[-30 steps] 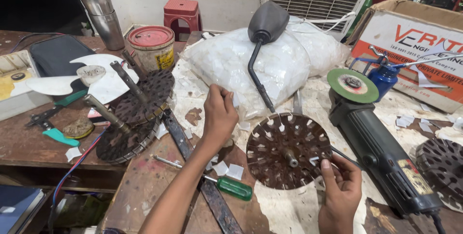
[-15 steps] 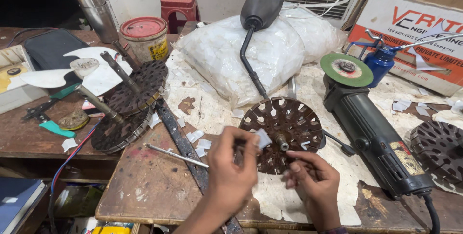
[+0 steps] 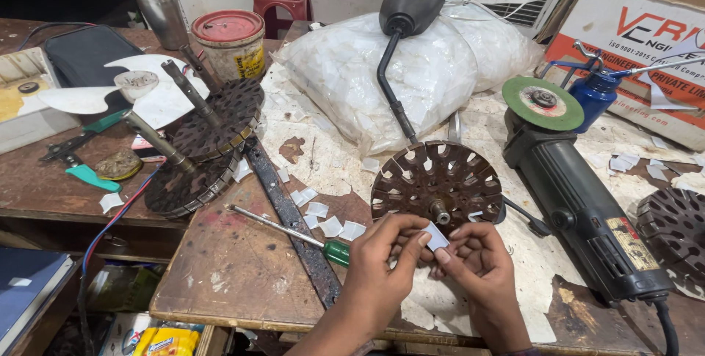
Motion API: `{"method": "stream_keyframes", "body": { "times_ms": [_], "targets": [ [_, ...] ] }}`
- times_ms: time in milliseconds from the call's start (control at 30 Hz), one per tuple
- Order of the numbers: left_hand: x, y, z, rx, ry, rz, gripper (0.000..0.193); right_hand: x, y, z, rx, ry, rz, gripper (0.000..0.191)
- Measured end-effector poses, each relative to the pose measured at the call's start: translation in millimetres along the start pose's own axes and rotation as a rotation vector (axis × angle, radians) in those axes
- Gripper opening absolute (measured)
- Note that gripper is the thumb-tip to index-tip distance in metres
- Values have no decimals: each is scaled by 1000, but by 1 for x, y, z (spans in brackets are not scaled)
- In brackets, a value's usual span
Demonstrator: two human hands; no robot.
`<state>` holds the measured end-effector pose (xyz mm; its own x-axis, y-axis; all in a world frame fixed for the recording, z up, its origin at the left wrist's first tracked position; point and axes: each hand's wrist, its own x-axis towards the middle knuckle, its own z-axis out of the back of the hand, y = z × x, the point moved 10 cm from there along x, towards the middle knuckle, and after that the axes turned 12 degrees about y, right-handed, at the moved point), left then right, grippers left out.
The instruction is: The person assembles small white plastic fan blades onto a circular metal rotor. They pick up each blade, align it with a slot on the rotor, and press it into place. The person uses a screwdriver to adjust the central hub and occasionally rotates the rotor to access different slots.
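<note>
A second ago the left hand (image 3: 382,268) lay flat on the bench, far from the right hand (image 3: 477,268). Now both hands meet below the slotted metal disc (image 3: 437,187), pinching one small white paper slip (image 3: 436,238).

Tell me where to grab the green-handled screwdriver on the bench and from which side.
Best taken by the green handle, the thick end lying nearest the left hand. The thin metal shaft runs up-left, flat on the wood. Come from above with fingers across the handle; the dark metal bar lies close against it, so a side approach looks cramped.
</note>
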<state>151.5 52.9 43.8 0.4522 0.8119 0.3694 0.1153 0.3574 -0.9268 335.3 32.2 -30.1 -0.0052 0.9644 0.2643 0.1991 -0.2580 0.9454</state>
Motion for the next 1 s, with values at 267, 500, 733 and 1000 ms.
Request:
{"method": "stream_keyframes", "body": {
  "times_ms": [267,500,733,1000],
  "targets": [
    [0,20,3,-110,-1,108,15,3,-1,-10,-19,13,-106,38],
    [-2,22,3,-175,1,95,18,2,16,-18,-77,-7,-50,33],
    [-2,9,3,-50,42,56,23,2,22,-21,-125,-7,-89,39],
    [-2,-10,2,129,80,-11,29,0,20,-24,-204,39,-108,46]
  ]
}}
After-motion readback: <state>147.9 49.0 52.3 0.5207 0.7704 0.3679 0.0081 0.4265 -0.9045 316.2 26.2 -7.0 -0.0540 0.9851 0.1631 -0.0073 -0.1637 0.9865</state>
